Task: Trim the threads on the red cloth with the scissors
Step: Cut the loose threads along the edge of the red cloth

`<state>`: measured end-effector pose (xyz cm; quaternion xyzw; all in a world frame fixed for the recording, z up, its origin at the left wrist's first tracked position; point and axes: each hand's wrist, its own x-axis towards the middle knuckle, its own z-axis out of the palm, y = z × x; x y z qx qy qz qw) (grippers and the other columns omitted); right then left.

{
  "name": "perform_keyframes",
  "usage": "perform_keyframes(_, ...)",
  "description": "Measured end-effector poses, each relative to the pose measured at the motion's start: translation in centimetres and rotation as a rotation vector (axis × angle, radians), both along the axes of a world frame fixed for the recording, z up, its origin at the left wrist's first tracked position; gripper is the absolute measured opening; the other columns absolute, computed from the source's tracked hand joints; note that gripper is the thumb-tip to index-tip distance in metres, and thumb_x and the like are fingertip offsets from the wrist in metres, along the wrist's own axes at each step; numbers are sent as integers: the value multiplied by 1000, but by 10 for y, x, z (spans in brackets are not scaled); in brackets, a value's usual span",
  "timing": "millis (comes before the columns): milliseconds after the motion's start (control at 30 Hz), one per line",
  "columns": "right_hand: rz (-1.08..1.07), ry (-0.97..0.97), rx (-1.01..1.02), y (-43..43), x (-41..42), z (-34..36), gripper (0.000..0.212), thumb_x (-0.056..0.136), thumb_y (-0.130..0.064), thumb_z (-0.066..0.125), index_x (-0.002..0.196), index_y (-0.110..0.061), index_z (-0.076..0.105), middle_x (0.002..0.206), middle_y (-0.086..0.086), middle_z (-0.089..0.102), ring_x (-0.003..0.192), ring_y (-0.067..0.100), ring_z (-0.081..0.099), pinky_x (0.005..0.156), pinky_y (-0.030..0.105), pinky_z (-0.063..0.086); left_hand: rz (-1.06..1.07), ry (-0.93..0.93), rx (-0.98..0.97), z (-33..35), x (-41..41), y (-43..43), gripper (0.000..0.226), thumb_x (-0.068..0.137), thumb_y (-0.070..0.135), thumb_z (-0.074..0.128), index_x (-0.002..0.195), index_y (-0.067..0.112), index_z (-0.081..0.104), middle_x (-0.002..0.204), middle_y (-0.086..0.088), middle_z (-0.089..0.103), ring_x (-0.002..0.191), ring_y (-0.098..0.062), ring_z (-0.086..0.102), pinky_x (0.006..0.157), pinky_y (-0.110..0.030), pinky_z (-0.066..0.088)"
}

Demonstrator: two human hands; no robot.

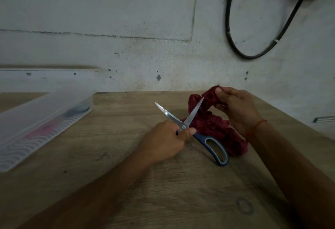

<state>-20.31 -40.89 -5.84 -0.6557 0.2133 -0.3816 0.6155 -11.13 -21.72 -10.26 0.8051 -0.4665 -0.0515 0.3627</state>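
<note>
On the wooden desk [90, 174], right of centre:

1. Red cloth [208, 125]: dark red, bunched. Its lower part lies on the desk. Its upper end is lifted off the surface by your right hand [235, 107], which pinches the top fold between thumb and curled fingers. A red string band [257, 124] sits on that wrist.
2. Scissors [184, 126]: steel blades, blue handles lined in grey. Blades are spread wide apart and point away from you. The right blade crosses in front of the raised cloth; the left one stands clear of it over bare desk. Your left hand [163, 141] grips them just behind the pivot, fingers curled round one handle. The large finger loop juts out free toward you, just beside the cloth's near edge.
3. Clear plastic box [36, 120]: at the desk's left, long and shallow, contents blurred.
4. Black cable [230, 34]: looped on the grey wall [108, 29] behind, upper right.
</note>
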Motion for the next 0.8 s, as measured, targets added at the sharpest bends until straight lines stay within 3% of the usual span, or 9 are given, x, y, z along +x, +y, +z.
perform_keyframes(67, 13, -35, -23, 2, 0, 1, 21, 96, -10, 58, 111, 0, 69, 107, 17, 72, 101, 24, 70, 92, 32, 55, 4, 9, -17, 0, 0, 0, 70, 90, 66, 48, 72, 1, 68, 70, -16, 70, 52, -26, 56, 59, -42, 51)
perform_keyframes(133, -5, -30, -64, 3, -2, 1, 17, 93, -7, 62, 108, 0, 68, 99, 17, 73, 89, 20, 73, 87, 31, 59, 6, 24, -29, 0, 1, 0, 68, 90, 66, 48, 71, 4, 68, 69, -13, 71, 54, -25, 61, 64, -47, 55)
perform_keyframes(233, -65, 1, -149, 5, -3, 2, 18, 85, -6, 73, 99, 1, 64, 81, 12, 72, 70, 13, 73, 70, 27, 62, 34, 10, -27, 5, 1, 2, 64, 92, 63, 48, 74, 6, 69, 68, -11, 69, 52, -21, 57, 58, -37, 49)
perform_keyframes(367, -25, 19, -247, 13, -3, 5, 22, 82, -9, 75, 98, 4, 68, 86, 18, 73, 77, 23, 73, 74, 31, 62, 119, -35, -18, 11, 6, 5, 58, 94, 61, 47, 61, 15, 61, 55, 0, 57, 50, -13, 53, 59, -35, 47)
perform_keyframes(467, 59, -71, -347, 30, -3, 11, 21, 82, -8, 74, 98, 5, 68, 91, 18, 73, 83, 27, 72, 72, 28, 60, 169, -27, 4, 11, 12, 6, 57, 96, 59, 46, 55, 20, 50, 52, 4, 49, 50, -13, 49, 55, -30, 38)
perform_keyframes(533, 100, -109, -477, 42, -2, 15, 17, 83, -9, 74, 96, 1, 70, 89, 11, 74, 81, 22, 72, 72, 28, 60, 183, 1, 10, 11, 14, 6, 54, 97, 56, 47, 57, 21, 49, 54, 4, 49, 51, -12, 49, 53, -29, 34)
perform_keyframes(667, 13, -18, -855, 62, 7, 2, 10, 83, -13, 76, 92, -11, 73, 89, -4, 71, 79, 7, 68, 72, 15, 54, 186, 16, -29, 9, 12, 6, 46, 97, 53, 50, 64, 22, 58, 56, 4, 51, 55, -13, 52, 53, -29, 33)
perform_keyframes(733, -32, 6, -1073, 67, 17, -13, 11, 82, -13, 78, 92, -14, 77, 89, -2, 70, 79, 5, 63, 76, 12, 50, 187, 29, -46, 10, 12, 6, 46, 97, 49, 53, 58, 24, 52, 55, 6, 50, 53, -12, 49, 51, -28, 30)
perform_keyframes(800, -30, 23, -1162, 68, 24, -25, 14, 82, -11, 76, 96, -12, 78, 91, 1, 67, 81, 2, 56, 79, 5, 44, 174, 49, -39, 10, 13, 7, 47, 98, 43, 54, 55, 25, 48, 54, 7, 48, 49, -11, 45, 50, -28, 29)
